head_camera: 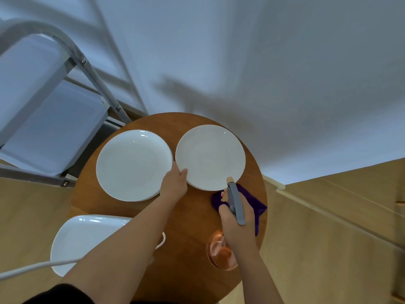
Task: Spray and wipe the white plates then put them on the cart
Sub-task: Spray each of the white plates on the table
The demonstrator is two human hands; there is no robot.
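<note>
Head view, left hand fingers pinching right plate rim, right hand gripping spray bottle, half hidden

On the round brown wooden table, two round white ceramic plates lie side by side: the left plate at about 10 o'clock from the table's middle, the right plate at 1 o'clock, their rims almost touching. A dark purple folded cloth lies at 3 o'clock, just below the right plate. The grey metal cart with pale trays stands off the table at 10 o'clock. A white rounded seat, perhaps a chair, sits at 7 o'clock.
</note>
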